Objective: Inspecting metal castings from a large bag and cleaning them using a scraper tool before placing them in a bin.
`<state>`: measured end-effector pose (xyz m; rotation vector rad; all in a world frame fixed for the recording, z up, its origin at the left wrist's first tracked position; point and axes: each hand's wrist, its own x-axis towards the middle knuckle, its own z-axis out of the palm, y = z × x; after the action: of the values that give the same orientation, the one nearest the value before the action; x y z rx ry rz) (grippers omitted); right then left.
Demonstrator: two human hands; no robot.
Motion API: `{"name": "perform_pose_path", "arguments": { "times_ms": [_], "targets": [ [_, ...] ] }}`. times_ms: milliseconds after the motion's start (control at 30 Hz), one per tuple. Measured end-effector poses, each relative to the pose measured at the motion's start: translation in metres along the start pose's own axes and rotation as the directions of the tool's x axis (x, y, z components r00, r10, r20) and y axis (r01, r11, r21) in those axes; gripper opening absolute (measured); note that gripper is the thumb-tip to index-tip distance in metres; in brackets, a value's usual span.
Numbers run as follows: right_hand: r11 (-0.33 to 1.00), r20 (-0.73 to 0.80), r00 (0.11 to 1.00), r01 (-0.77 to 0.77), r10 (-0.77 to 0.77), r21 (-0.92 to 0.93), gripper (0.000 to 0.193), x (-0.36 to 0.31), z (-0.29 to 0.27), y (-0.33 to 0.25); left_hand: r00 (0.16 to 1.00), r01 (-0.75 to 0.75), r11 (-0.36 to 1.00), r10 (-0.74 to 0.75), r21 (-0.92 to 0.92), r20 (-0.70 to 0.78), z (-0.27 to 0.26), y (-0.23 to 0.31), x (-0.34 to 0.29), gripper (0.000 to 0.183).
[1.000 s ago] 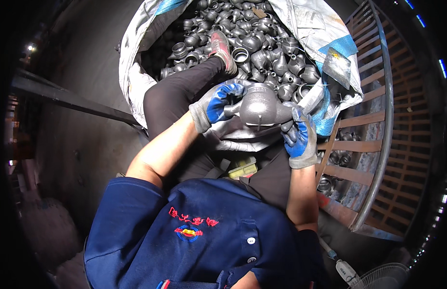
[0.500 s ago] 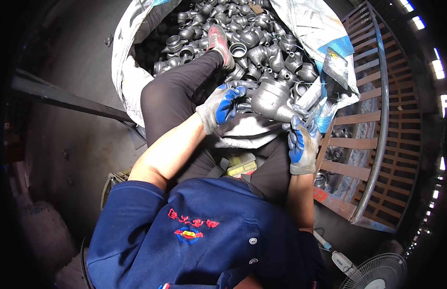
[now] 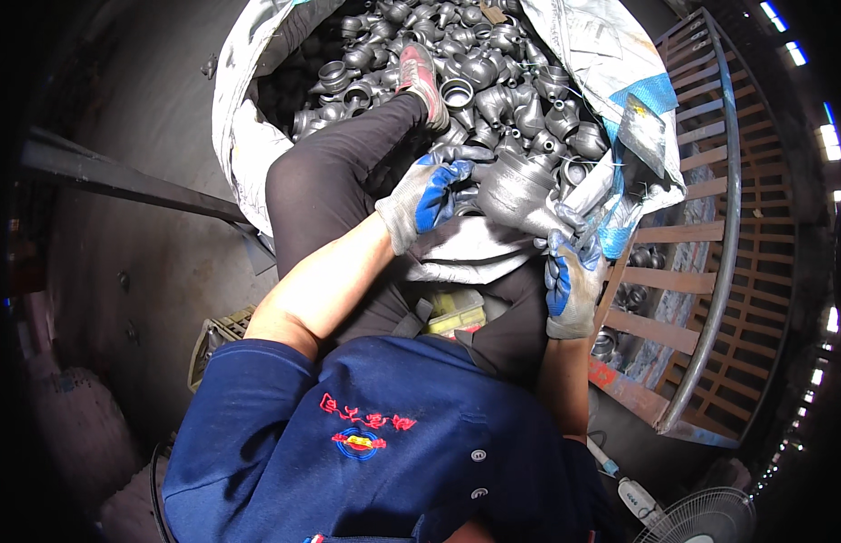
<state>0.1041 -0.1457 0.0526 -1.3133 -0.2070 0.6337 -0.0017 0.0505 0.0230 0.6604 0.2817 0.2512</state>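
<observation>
A large grey metal pipe reducer (image 3: 514,185) is held above the near edge of the sack, tilted with its narrow neck toward my right hand. My left hand (image 3: 430,197), in a grey glove with blue coating, is closed at the reducer's wide end; its fingertips are partly hidden against the dark metal. Around the narrow neck curl the fingers of my gloved right hand (image 3: 573,279). Beneath and beyond the reducer, many similar grey fittings (image 3: 493,104) fill a white woven sack (image 3: 235,118).
My leg stretches into the sack, with a red shoe (image 3: 420,81) on the fittings. A slatted metal crate (image 3: 674,281) stands at the right. A fan (image 3: 710,520) is at the lower right, a dark metal bar (image 3: 122,181) at the left, and a yellowish crate (image 3: 212,344) beside my left arm.
The view has shifted slightly, moving the whole scene a little. Both hands still hold the reducer in nearly the same pose.
</observation>
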Motion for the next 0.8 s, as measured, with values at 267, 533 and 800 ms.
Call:
{"name": "perform_pose_path", "arguments": {
  "times_ms": [267, 533, 800],
  "targets": [
    [0.950, 0.086, 0.984, -0.171, 0.154, 0.260, 0.028, 0.008, -0.019, 0.021, 0.989, -0.103, 0.968, 0.124, 0.230, -0.077, 0.011, 0.005, -0.001, 0.023],
    [0.868, 0.102, 0.946, -0.324, 0.309, 0.377, 0.012, 0.011, -0.033, 0.038, 0.980, -0.165, 0.900, 0.196, 0.404, -0.036, 0.012, 0.003, 0.000, 0.025],
    [0.966, -0.029, 0.975, -0.216, 0.222, 0.145, 0.013, 0.001, -0.006, 0.021, 0.969, -0.030, 0.940, 0.111, 0.339, -0.220, -0.002, -0.003, 0.009, 0.022]
  ]
}}
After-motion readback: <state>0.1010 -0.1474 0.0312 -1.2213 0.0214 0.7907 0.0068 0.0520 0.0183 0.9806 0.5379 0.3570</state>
